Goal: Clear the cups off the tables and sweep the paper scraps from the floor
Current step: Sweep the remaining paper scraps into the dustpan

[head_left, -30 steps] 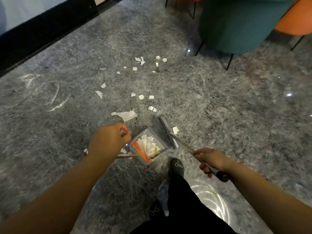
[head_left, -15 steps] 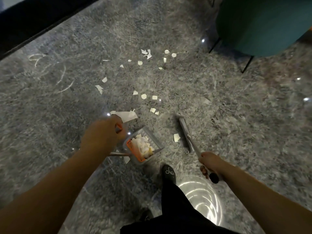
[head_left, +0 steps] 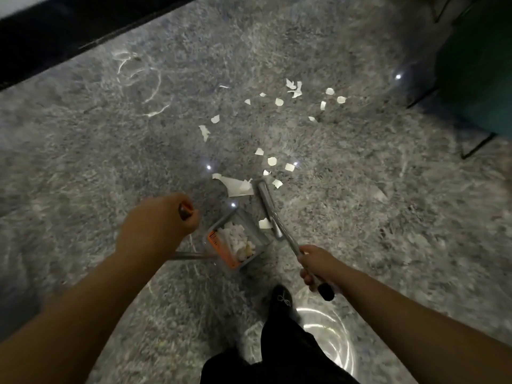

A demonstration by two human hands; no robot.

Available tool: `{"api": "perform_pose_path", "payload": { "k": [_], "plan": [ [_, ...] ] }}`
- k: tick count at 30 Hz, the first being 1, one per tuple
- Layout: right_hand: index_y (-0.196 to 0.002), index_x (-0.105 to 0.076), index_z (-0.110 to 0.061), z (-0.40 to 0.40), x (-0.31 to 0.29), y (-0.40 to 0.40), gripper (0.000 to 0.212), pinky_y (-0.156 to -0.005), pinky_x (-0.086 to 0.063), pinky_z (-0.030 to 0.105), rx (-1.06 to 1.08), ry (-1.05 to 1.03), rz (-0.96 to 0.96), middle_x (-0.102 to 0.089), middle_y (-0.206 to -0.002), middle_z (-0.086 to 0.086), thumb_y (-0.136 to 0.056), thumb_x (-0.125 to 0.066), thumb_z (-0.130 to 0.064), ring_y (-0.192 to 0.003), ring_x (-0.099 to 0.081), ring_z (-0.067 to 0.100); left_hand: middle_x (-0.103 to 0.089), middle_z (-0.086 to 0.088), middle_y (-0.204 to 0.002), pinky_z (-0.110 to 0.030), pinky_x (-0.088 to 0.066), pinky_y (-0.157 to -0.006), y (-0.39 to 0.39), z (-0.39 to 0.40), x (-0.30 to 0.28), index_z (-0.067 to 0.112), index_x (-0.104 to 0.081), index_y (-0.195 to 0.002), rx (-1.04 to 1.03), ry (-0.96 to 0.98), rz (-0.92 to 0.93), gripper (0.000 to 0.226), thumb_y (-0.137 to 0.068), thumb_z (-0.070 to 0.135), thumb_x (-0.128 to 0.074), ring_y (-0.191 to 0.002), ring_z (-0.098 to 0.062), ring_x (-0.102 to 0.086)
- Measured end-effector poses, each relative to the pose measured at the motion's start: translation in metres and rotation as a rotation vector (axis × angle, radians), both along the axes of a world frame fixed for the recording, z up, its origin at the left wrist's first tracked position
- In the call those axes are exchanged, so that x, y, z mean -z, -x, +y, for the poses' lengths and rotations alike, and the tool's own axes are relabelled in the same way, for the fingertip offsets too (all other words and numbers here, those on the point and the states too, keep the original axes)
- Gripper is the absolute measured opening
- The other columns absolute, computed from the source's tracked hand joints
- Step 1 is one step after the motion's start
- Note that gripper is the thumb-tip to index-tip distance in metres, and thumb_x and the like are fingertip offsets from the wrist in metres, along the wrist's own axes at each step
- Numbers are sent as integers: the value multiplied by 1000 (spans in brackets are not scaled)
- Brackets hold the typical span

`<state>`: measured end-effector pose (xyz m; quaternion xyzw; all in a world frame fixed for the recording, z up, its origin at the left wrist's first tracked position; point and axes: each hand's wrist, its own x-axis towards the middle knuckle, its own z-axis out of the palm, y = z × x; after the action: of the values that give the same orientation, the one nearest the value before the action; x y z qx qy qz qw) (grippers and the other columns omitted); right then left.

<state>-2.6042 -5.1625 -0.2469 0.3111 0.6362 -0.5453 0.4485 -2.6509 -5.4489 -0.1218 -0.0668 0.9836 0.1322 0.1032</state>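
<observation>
Single head-worn view, wide-angle, looking steeply down, floor [head_left: 360,231] near

Lounge or café – marble floor [head_left: 360,245], teal chair [head_left: 476,79]

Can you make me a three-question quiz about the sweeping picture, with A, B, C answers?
1. Where is the big paper scrap?
A. inside the dustpan
B. on the floor just past the dustpan
C. under the shoe

2. What colour is the strip along the dustpan's edge?
A. orange
B. blue
C. yellow

3. What is the right hand doing?
A. hanging open
B. pressing flat on the floor
C. gripping the broom handle

Answers: 1 B, the scrap lies on the grey floor beyond the pan's mouth, beside the broom head. 2 A, an orange strip runs along the near edge. 3 C, the fingers are curled round the metal handle, while the left hand holds the dustpan's handle.
</observation>
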Motion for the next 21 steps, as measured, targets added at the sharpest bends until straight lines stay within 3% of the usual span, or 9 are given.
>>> {"api": "perform_pose_path", "payload": {
  "k": [4,9,13,15,21],
  "plan": [
    [-87,-53,-28,-20,-8,15,27,-41,-36,19,-57,29,15,-46,-63,8,-99,-36,-11,-39,-43,12,-65,2,-79,-29,-46,-62,-14,-25,-7,24,-69,-94,-101,-25,42,15,-85,36,-70,-70,-17,-59],
    [-92,-51,-32,-61,-29,11,23,-40,-37,20,-206,52,84,-49,-68,8,-101,-38,-15,-43,-44,12,-62,4,-72,-25,-39,-55,-42,-61,-15,23,-70,-90,-231,-24,120,14,-84,36,-73,-65,-14,-56],
    [-132,-44,-26,-95,-36,5,34,-40,-37,20,-297,47,117,-49,-69,11,-101,-37,-15,-46,-43,15,-58,9,-65,-26,-41,-53,-70,-99,-19,24,-69,-89,-330,-16,131,14,-83,37,-71,-60,-12,-54],
    [-141,-39,-25,-114,-38,1,42,-40,-37,21,-340,41,123,-49,-69,11,-100,-37,-15,-46,-44,16,-54,14,-61,-24,-39,-51,-86,-121,-20,25,-68,-86,-366,-16,137,14,-83,38,-71,-56,-6,-50],
    [-125,-48,-33,-176,-39,-21,32,-42,-36,22,-357,99,60,-47,-63,9,-100,-37,-16,-40,-44,14,-57,7,-62,-26,-40,-51,-146,-189,-23,27,-65,-83,-467,-2,119,15,-82,40,-72,-58,-15,-54]
  ]
}}
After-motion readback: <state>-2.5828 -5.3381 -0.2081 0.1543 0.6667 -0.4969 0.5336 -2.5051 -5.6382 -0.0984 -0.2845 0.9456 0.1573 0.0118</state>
